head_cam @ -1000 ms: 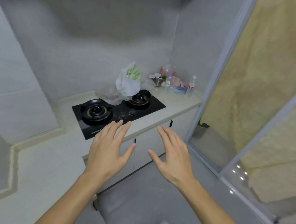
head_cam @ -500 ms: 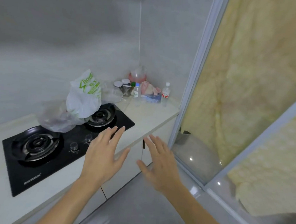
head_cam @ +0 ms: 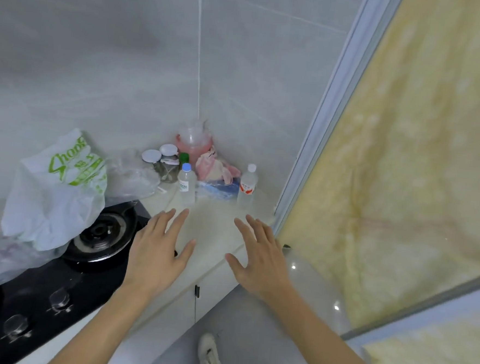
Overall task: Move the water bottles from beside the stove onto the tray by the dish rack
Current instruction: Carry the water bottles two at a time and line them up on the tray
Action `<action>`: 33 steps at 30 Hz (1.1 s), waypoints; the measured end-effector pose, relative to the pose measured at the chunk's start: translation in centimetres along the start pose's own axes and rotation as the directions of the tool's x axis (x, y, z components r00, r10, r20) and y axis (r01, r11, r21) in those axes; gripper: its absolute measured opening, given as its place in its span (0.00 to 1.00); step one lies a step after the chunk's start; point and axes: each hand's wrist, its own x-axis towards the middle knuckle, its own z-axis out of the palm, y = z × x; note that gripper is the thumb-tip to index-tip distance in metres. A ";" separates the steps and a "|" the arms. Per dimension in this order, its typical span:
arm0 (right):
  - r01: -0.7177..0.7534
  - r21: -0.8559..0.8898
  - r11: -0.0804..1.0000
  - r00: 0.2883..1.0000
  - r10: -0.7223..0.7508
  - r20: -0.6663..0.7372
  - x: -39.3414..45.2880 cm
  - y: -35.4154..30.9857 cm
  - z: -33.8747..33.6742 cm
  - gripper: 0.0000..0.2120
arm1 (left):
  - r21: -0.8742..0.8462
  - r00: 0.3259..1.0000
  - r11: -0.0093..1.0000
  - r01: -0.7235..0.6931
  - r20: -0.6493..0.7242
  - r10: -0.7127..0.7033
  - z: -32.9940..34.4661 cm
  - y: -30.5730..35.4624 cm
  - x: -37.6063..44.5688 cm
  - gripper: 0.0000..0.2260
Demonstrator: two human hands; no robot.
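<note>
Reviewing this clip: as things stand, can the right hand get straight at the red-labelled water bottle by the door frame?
Probably yes. The right hand is open and empty, fingers aimed at the red-labelled bottle, with only bare countertop between. The bottle stands upright, its near side unblocked; the door frame beside it crowds the right.

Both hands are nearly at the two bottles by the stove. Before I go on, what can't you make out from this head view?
- Tray and dish rack: outside the head view.
- Labels on the blue-capped bottle and white-capped bottle: too small and blurred to read.
- Green-capped item: body hidden behind the blue-capped bottle.
- Left burner: cut off by the frame edge.
- Plastic bag contents: hidden.
</note>
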 end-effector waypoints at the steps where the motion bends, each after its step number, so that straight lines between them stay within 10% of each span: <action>1: -0.012 -0.008 1.000 1.000 0.013 0.026 2.0 1.2 0.1 0.36 | -0.002 1.000 1.000 0.011 0.016 -0.011 1.0 -0.2 2.2 0.32; 14: -0.423 0.327 0.845 0.906 0.397 0.146 25.2 13.3 5.1 0.47 | -0.087 0.889 0.906 0.415 0.249 -0.383 11.5 -4.2 22.4 0.39; 21: -0.371 0.386 0.845 0.928 0.349 0.129 32.7 16.3 9.3 0.39 | -0.322 0.765 0.701 0.636 0.379 -0.520 15.2 -7.8 27.0 0.44; 33: -0.255 0.383 0.888 0.965 0.209 0.158 35.6 18.9 10.7 0.25 | -0.419 0.677 0.557 0.717 0.232 -0.698 18.3 -6.6 30.2 0.23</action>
